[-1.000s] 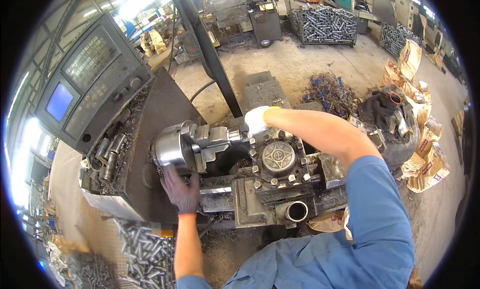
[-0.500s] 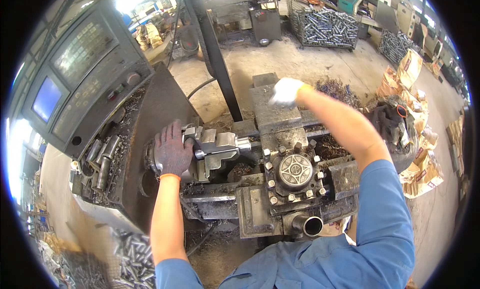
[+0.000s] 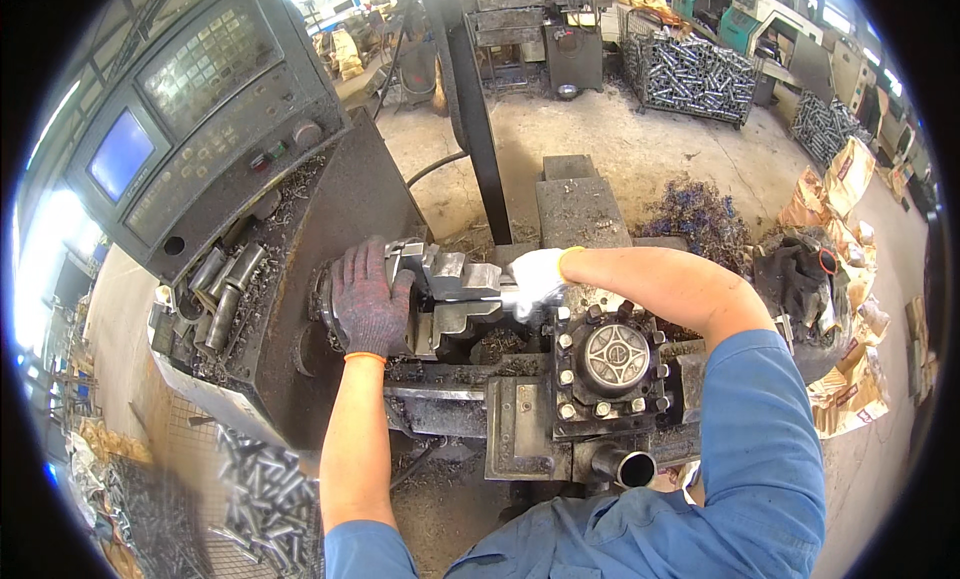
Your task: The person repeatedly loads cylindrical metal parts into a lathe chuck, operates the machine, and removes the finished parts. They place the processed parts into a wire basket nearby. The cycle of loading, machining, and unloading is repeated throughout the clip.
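Observation:
My left hand (image 3: 370, 297), in a dark knitted glove with an orange cuff, lies over the chuck (image 3: 322, 309) of a lathe, its fingers stretched out on top. Beside it the stepped chuck jaws (image 3: 465, 277) stand around a shiny metal cylinder (image 3: 509, 298). My right hand (image 3: 537, 281), in a white glove, is closed around the cylinder's right end and hides most of it. Just right of and nearer than that hand is the square tool post (image 3: 615, 359), with bolts along its edges and a round cap on top.
A control panel (image 3: 190, 109) with a screen rises at the left, metal pieces (image 3: 228, 294) on the ledge below it. A dark upright post (image 3: 480, 149) stands behind the chuck. Wire baskets of metal parts (image 3: 695, 74) stand far right and lower left; paper sacks (image 3: 845, 329) at right.
My right hand has come down and toward me from above the far end of the carriage to the cylinder's end. My left hand stays on the chuck. The whole view has shifted slightly.

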Motion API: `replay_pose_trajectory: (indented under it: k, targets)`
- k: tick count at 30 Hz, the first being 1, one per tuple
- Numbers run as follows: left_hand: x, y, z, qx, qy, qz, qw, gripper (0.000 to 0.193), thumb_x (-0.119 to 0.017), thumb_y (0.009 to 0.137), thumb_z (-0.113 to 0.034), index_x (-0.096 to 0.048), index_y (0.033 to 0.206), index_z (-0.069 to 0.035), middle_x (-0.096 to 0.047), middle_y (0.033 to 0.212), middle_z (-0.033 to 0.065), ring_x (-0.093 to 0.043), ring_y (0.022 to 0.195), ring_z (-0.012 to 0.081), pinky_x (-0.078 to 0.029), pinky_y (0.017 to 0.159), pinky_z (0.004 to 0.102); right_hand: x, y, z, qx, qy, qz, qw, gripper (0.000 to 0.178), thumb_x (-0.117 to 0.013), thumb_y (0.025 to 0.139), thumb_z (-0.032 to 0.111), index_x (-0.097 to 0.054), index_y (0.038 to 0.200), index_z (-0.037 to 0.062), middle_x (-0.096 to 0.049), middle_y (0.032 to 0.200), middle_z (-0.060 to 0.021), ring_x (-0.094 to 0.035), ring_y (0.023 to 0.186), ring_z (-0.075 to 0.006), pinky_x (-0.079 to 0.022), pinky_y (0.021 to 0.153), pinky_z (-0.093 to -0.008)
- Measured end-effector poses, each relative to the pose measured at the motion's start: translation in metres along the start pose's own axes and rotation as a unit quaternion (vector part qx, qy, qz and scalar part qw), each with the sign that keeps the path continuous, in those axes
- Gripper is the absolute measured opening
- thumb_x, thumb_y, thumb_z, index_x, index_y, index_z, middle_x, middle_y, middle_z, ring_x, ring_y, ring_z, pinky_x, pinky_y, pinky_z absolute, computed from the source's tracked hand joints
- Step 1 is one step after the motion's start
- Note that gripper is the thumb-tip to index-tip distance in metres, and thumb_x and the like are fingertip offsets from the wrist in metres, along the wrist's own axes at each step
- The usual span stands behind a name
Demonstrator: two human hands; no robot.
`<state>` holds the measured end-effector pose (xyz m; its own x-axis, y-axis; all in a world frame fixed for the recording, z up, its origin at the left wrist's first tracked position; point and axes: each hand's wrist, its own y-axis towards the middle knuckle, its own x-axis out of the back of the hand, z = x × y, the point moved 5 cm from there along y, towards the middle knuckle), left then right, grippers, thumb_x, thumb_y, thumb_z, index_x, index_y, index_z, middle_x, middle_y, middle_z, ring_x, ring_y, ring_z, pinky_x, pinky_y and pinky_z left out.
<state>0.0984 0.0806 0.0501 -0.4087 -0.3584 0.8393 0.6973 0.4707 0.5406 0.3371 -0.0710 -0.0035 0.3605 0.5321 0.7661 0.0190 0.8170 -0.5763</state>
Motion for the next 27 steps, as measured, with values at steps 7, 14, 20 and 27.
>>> replay_pose_trajectory:
  k: [7, 14, 20, 27]
  targets:
    - [0.000, -0.003, -0.003, 0.028, -0.013, 0.017, 0.999, 0.073, -0.071, 0.095, -0.040, -0.049, 0.156, -0.007, -0.053, 0.159, 0.0160, -0.044, 0.150, 0.0378, -0.027, 0.128, 0.0563, -0.005, -0.130, -0.077, -0.081, -0.006, -0.256, 0.963, 0.082, -0.088, 0.070, 0.044, -0.061, 0.133, -0.0005, -0.073, 0.119, -0.0266, -0.073, 0.109, -0.0410, -0.060, 0.094, -0.0459]
    - [0.010, 0.004, -0.004, 0.027, -0.030, 0.036, 0.999, 0.074, -0.067, 0.096, -0.045, -0.049, 0.156, -0.005, -0.052, 0.158, 0.0177, -0.042, 0.151, 0.0382, -0.025, 0.129, 0.0562, 0.000, -0.256, 0.026, 0.131, 0.168, -0.650, 0.730, 0.097, -0.099, 0.069, 0.040, -0.054, 0.145, 0.0002, -0.066, 0.138, -0.0187, -0.067, 0.126, -0.0301, -0.055, 0.109, -0.0418]
    - [0.096, -0.037, -0.028, -0.013, -0.392, 0.019, 0.920, 0.067, -0.074, 0.096, -0.028, -0.052, 0.153, -0.002, -0.051, 0.159, 0.0198, -0.042, 0.152, 0.0357, -0.029, 0.129, 0.0470, -0.050, -0.268, 0.150, 0.261, 0.308, -0.611, 0.681, 0.084, -0.097, 0.077, 0.037, -0.057, 0.140, -0.0002, -0.071, 0.125, -0.0171, -0.074, 0.109, -0.0294, -0.061, 0.094, -0.0399]
    - [0.265, -0.126, -0.051, -0.307, -0.467, -0.012, 0.829, 0.024, -0.083, 0.086, -0.026, -0.076, 0.093, -0.005, -0.070, 0.130, 0.0203, -0.063, 0.130, 0.0397, -0.046, 0.115, 0.0547, -0.146, -0.204, 0.238, 0.030, 0.348, -0.490, 0.798, 0.089, -0.098, 0.065, 0.033, -0.059, 0.142, 0.0112, -0.071, 0.127, -0.0170, -0.071, 0.118, -0.0374, -0.058, 0.100, -0.0451]
